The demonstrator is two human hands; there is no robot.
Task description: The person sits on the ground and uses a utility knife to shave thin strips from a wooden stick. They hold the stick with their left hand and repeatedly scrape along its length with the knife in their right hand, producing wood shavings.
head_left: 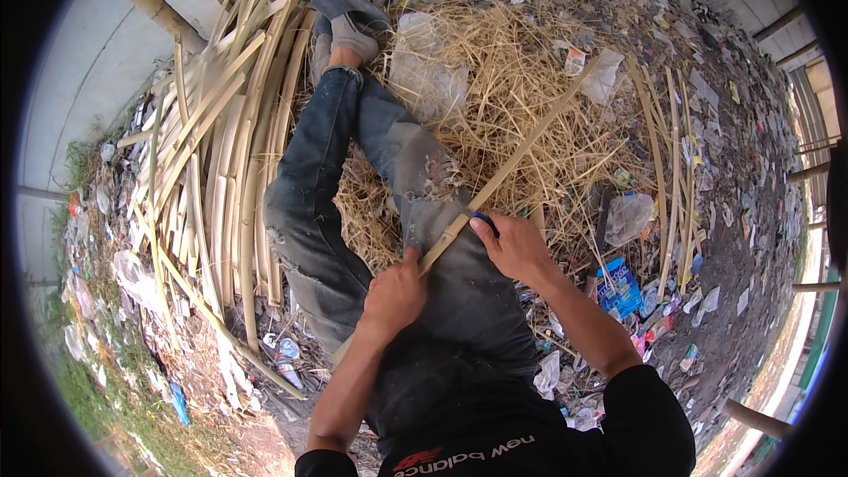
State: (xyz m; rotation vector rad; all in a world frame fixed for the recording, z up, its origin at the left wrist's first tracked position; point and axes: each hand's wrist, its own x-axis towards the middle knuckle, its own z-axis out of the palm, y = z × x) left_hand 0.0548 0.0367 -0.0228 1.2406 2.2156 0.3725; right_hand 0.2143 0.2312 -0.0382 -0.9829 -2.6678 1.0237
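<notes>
A long bamboo strip (512, 159) lies across the person's jeans-clad knee (424, 203), its long axis running from the lap up and away to the right over the straw pile (521, 79). The left hand (395, 294) is closed around the strip's near end. Just above it on the strip, the right hand (517, 247) is clenched on a blue-handled blade (484, 221) pressed to the strip beside the knee.

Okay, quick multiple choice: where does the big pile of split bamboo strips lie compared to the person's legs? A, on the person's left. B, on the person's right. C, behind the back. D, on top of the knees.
A: the pile of bamboo strips fans out on the ground to the left of the legs, while the left hand and right hand work a single bamboo strip over the lap.
</notes>
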